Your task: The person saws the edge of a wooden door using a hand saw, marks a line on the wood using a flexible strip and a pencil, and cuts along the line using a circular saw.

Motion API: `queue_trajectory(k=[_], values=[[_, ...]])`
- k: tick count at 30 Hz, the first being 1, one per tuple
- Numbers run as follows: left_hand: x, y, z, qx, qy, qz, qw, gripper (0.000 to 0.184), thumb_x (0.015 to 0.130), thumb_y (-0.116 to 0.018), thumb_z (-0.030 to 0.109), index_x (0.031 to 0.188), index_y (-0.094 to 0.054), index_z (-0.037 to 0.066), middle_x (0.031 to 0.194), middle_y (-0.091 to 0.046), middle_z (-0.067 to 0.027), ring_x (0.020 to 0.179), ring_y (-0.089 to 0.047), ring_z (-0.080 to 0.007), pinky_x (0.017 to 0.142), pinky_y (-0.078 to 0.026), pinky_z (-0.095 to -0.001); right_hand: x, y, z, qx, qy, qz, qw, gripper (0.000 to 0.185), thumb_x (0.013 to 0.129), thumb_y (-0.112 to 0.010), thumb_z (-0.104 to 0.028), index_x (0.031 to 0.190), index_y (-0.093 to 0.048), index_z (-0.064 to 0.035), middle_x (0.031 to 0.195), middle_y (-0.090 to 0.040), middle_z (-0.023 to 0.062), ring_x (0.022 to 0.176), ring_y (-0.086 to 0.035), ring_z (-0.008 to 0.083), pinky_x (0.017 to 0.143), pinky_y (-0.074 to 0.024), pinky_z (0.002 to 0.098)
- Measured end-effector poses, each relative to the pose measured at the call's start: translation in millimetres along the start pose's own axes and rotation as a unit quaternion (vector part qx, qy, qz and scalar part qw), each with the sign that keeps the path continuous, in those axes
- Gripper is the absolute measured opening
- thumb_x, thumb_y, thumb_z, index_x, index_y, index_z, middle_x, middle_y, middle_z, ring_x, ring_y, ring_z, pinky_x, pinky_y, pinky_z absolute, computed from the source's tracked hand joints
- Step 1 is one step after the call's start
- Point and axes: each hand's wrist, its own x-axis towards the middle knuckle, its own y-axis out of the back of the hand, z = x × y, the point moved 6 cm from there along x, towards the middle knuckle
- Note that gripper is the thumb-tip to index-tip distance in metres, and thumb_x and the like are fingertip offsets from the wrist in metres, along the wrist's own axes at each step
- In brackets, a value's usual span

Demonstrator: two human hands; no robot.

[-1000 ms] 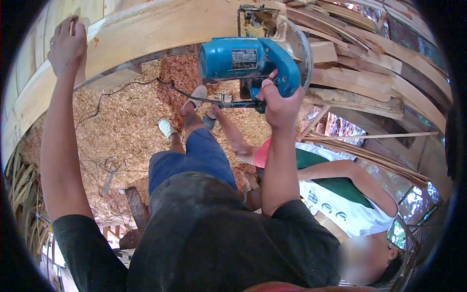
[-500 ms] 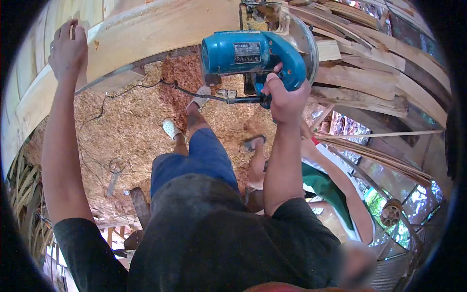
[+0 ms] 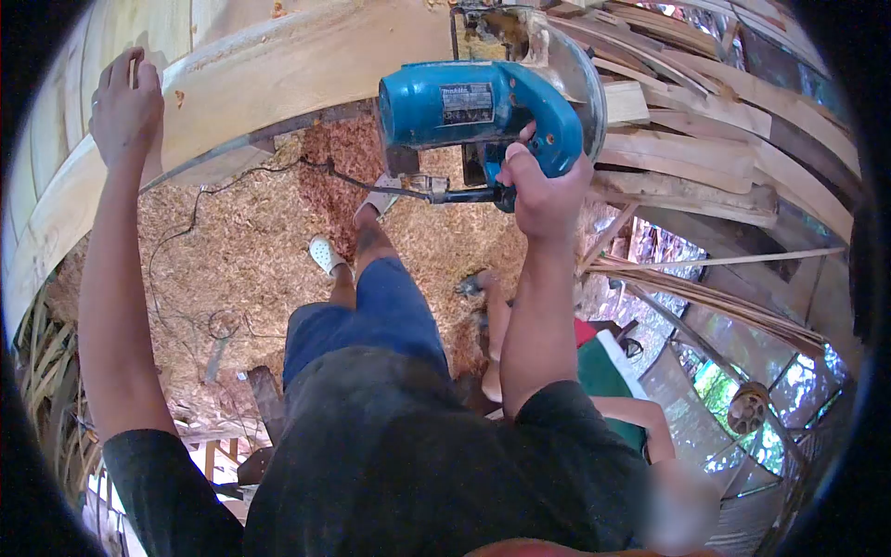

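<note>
My right hand (image 3: 548,193) is wrapped around the rear handle of a blue circular saw (image 3: 441,104). The saw's base sits at the end of a pale wooden plank (image 3: 316,58), with its round guard on the right side. What the blade touches is hidden beneath the saw body. Over on the left, my left hand (image 3: 127,107) rests on the plank's face with its fingers stretched out, holding nothing. A black power cord (image 3: 263,167) runs from the saw handle leftward below the plank.
Stacked boards and offcuts (image 3: 682,153) crowd the right side. Wood shavings (image 3: 251,223) cover the ground around my feet. Close on my right is another person in a green and white top (image 3: 603,371). Thin strips of wood (image 3: 715,297) jut out near that person.
The person on my right has drawn back, and their arm has swung away from beside my forearm. The saw and my hands have shifted only very slightly in view.
</note>
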Motion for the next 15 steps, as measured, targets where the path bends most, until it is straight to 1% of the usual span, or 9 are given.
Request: queue_trajectory(k=[3,6,9,13,15], values=[[-0.2,-7.1,-6.7,0.001,-0.009,-0.004,1.000,0.046,0.098,-0.047,0.039,0.137,-0.063,0.021,0.144,-0.061,-0.0083,0.130,-0.059,-0.0338,0.108,-0.047,-0.0485,-1.2,-1.3,-4.1,0.011,-0.015,0.007,1.000,0.017,0.087,-0.068,-0.001,0.102,-0.061,-0.0005,0.074,-0.062,0.0054,0.059,-0.060,0.0131,0.057,-0.0509,0.0278],[4.0,-8.3,-5.4,-0.002,-0.009,-0.011,1.000,0.047,0.098,-0.046,0.039,0.138,-0.063,0.021,0.145,-0.060,-0.0087,0.130,-0.058,-0.0338,0.109,-0.046,-0.0480,-6.8,3.0,-2.7,-0.013,-0.018,0.003,1.000,0.020,0.086,-0.068,0.000,0.105,-0.061,-0.0004,0.080,-0.063,0.0062,0.061,-0.061,0.0139,0.057,-0.0523,0.0287],[2.8,-8.2,-8.1,-0.009,-0.009,-0.007,1.000,0.048,0.098,-0.046,0.040,0.138,-0.064,0.020,0.145,-0.060,-0.0092,0.130,-0.059,-0.0345,0.109,-0.046,-0.0469,-21.9,9.4,5.0,0.021,-0.055,0.050,0.997,0.016,0.084,-0.071,-0.002,0.098,-0.064,-0.0020,0.081,-0.063,0.0019,0.066,-0.060,0.0097,0.060,-0.0505,0.0257],[-0.1,-5.0,-1.1,-0.010,-0.008,0.002,1.000,0.049,0.098,-0.046,0.039,0.137,-0.065,0.018,0.144,-0.062,-0.0105,0.129,-0.059,-0.0353,0.109,-0.046,-0.0463,-14.8,3.2,-0.8,0.030,-0.055,0.038,0.997,0.017,0.084,-0.072,-0.001,0.099,-0.064,-0.0020,0.082,-0.063,0.0019,0.067,-0.061,0.0099,0.060,-0.0502,0.0255],[-0.7,-4.8,0.2,-0.013,-0.006,0.004,1.000,0.049,0.098,-0.046,0.038,0.137,-0.065,0.016,0.142,-0.062,-0.0122,0.129,-0.060,-0.0352,0.110,-0.046,-0.0455,-5.2,2.6,-1.7,0.020,-0.038,0.022,0.999,0.018,0.085,-0.072,-0.001,0.100,-0.064,-0.0015,0.081,-0.063,0.0025,0.067,-0.061,0.0102,0.059,-0.0502,0.0257]])
